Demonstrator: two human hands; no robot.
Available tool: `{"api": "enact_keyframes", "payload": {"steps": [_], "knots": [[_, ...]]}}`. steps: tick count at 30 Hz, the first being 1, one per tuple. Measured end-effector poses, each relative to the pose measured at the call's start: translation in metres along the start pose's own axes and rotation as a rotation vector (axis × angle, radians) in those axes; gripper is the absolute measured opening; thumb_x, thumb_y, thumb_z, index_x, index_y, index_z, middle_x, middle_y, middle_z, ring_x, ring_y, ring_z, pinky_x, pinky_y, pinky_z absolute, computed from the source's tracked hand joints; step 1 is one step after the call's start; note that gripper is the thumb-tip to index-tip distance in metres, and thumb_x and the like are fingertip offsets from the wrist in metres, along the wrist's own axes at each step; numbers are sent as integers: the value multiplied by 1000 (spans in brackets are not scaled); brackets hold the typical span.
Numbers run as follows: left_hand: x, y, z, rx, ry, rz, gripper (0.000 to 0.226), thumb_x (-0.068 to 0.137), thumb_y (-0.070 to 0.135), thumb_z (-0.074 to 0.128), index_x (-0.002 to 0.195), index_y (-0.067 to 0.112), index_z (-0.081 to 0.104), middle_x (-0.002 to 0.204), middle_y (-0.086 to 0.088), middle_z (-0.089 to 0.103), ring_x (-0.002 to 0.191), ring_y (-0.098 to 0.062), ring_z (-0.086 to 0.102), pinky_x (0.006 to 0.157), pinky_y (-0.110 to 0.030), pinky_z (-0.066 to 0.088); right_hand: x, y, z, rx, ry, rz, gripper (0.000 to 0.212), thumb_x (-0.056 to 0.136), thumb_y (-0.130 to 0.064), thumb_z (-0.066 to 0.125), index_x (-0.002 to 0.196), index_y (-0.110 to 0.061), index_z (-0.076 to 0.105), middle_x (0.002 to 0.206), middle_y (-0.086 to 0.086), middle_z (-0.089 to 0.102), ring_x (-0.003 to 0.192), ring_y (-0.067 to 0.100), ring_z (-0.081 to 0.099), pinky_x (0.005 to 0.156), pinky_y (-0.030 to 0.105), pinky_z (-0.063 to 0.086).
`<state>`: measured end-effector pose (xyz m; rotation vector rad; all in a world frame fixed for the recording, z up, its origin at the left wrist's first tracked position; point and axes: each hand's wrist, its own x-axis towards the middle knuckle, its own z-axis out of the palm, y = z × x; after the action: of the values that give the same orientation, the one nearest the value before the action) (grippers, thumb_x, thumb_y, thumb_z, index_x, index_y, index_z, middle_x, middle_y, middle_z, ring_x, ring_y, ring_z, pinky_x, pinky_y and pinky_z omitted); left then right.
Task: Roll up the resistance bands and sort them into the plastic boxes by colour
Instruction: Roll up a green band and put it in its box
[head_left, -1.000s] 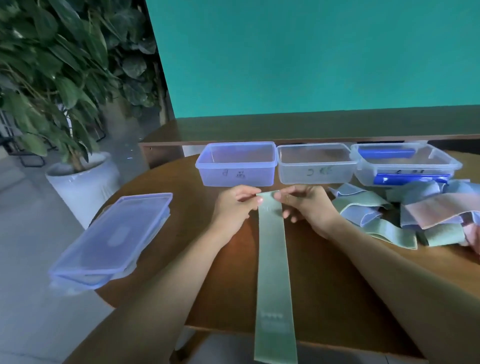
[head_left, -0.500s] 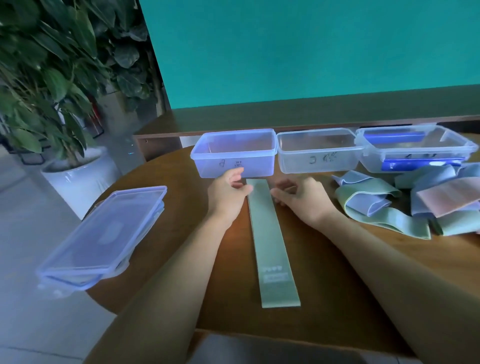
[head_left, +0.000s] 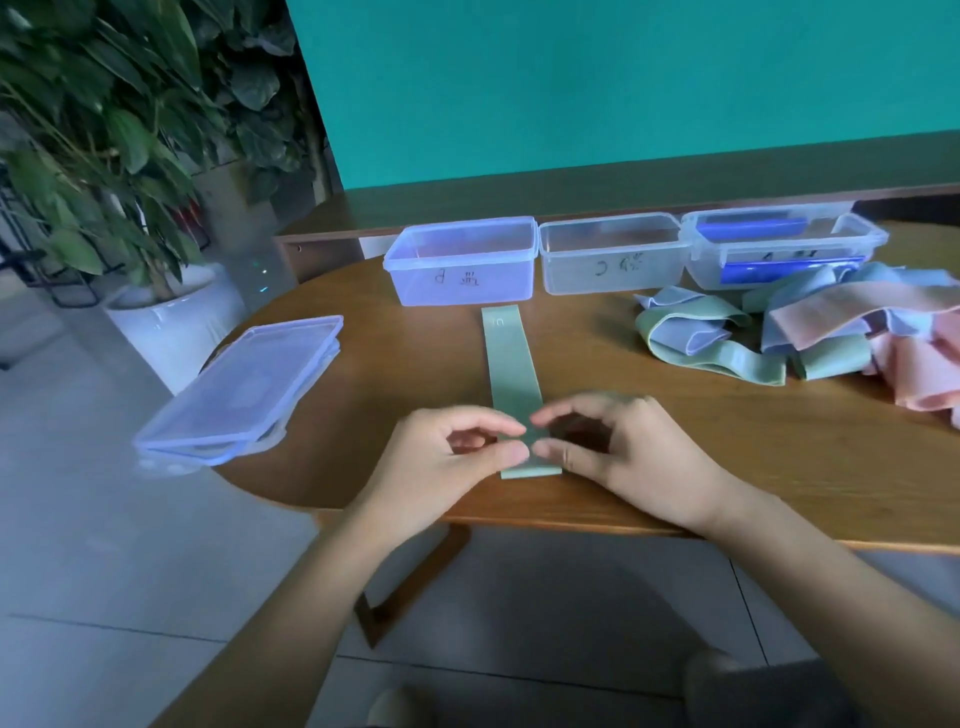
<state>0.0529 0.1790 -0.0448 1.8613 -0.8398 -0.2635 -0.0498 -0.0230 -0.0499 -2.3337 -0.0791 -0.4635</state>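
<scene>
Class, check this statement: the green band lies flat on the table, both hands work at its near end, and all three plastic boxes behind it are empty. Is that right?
Not quite. The head view shows the right-hand box already holds something blue; only the left box and middle box look empty. The rest stands: the green band lies flat on the table, with the left hand and right hand at its near end.

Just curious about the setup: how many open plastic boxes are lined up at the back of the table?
3. The left box, bluish, sits behind the flat green band; the middle box is clear; the right box stands behind the band pile. None seems hidden.
</scene>
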Motion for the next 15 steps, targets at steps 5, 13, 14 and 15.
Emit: {"api": "enact_keyframes", "payload": {"steps": [5,13,14,15], "knots": [[-16,2,-3,222,-10,64,14,78,36,83,90,30,78,92,20,73,94,-4,69,81,-23,57,-9,-1,-8,62,-70,24,31,79,-44,79,104,-26,76,99,-18,74,96,1,68,88,24,51],[-12,-5,-2,376,-12,233,17,81,35,79,91,22,80,93,18,72,95,-2,67,80,-15,54,-3,7,-5,21,-153,-87,13,86,-32,79,95,-22,78,100,-12,73,99,10,69,87,29,54],[-12,-5,-3,382,-1,233,15,82,35,78,90,21,79,94,17,71,96,-2,67,80,-15,53,-2,7,-5,38,-153,-74,11,87,-32,77,94,-23,78,99,-12,73,98,10,69,87,30,54],[-11,-5,-2,393,10,228,15,83,35,77,89,21,79,95,17,70,97,-3,66,80,-14,51,-2,7,-5,53,-158,-55,10,88,-32,75,93,-23,77,99,-13,73,98,9,69,87,30,54]]}}
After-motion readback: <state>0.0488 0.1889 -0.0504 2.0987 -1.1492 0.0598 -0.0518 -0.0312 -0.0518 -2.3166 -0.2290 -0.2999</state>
